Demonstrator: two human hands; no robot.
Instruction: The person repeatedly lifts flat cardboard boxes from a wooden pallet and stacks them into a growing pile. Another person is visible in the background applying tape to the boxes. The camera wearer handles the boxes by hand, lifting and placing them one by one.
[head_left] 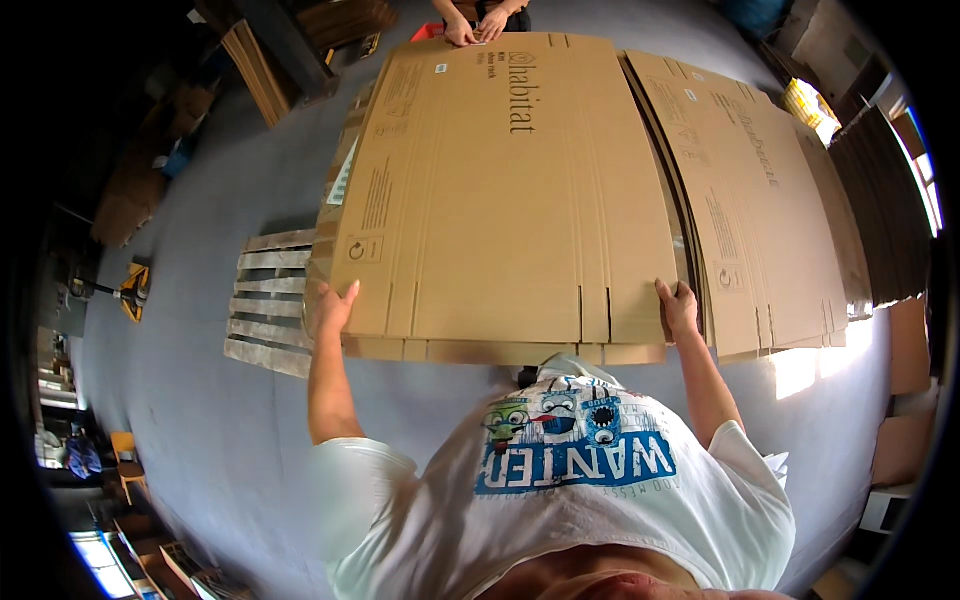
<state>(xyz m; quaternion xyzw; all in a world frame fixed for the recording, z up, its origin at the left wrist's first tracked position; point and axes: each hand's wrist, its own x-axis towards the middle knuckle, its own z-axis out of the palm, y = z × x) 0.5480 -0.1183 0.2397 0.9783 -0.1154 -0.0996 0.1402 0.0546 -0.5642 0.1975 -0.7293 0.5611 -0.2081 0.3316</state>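
Observation:
A large flattened cardboard box (490,220) lies in front of me, brown with dark print and slots cut along its near edge. My left hand (332,308) grips its left edge near the corner, thumb on top and fingers partly hidden at the side. On the opposite edge, my right hand (680,305) is closed round the board near the right corner. More cardboard shows just below the sheet's near edge. At the far edge, a co-worker's hands (477,24) touch the board, with something small and pale between them.
A second stack of flattened boxes (750,200) lies close on the right. A wooden pallet (268,300) is on the floor to the left, with a yellow pallet jack (133,292) beyond. Cardboard sheets (258,72) lean near a dark post. A yellow-and-white bag (810,110) sits far right.

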